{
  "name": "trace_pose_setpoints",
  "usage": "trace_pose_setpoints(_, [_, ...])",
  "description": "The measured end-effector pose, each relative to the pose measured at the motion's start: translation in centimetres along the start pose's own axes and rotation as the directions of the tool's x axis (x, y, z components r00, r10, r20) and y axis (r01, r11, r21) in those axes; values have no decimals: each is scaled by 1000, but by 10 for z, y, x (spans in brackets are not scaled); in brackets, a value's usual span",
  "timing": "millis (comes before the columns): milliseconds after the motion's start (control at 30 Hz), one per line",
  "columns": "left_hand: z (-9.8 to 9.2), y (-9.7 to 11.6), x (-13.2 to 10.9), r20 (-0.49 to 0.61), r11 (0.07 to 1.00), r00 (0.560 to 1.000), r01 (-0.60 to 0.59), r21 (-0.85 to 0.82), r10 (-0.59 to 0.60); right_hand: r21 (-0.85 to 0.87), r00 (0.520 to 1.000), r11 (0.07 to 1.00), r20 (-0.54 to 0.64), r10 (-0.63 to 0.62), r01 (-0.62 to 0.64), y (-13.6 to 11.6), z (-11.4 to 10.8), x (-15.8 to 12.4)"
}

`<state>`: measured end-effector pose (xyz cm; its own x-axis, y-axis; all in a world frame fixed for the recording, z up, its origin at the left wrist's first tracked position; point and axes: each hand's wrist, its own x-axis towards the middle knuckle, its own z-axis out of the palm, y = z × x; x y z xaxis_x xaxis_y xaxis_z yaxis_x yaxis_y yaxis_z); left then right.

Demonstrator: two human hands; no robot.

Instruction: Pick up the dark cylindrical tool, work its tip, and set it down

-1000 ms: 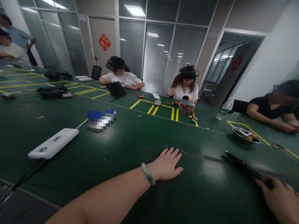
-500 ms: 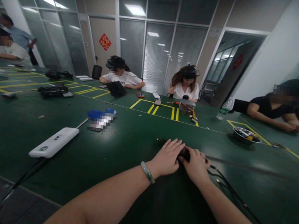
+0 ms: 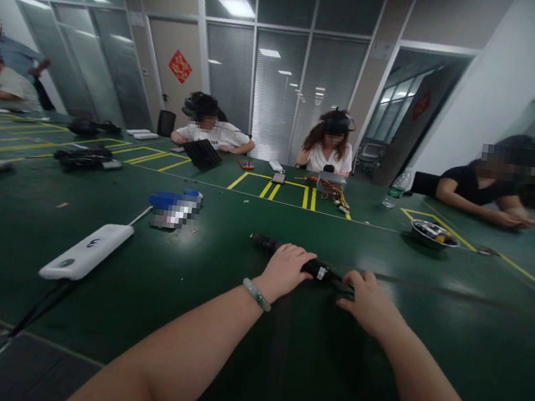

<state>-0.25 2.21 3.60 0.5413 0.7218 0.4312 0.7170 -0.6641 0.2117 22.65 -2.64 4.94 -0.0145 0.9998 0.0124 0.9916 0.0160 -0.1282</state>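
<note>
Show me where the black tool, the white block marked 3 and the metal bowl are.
Black tool (image 3: 321,272): head view, on its pale label.
White block (image 3: 87,253): head view, middle of its top face.
Metal bowl (image 3: 427,241): head view, near outer wall.

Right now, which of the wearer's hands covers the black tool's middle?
The left hand, with the greenish bangle on its wrist, lies across the black tool. The bare-wristed right hand is by the tool's tapered end.
</note>
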Motion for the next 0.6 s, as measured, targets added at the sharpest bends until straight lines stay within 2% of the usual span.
trace_pose_setpoints(167, [-7,2,0,52,1000,999,7,27,-9,-6,996,1000,92,9,-8,2,-6,-5])
trace_pose_setpoints(267, [-15,3,0,125,998,992,14,65,-22,41,996,999,86,7,-11,-4,-8,-1])
trace_pose_setpoints(367, [-23,1,-1,190,992,980,31,120,-54,112,995,991,71,-76,68,-4,-12,1])
trace_pose_setpoints(467, [-30,-2,-4,205,989,976,48,137,-75,193,982,974,122,-146,121,3,-19,-2])
trace_pose_setpoints(600, [-35,-4,-8,203,991,975,69,114,-91,171,973,983,209,-97,61,23,-27,-11])
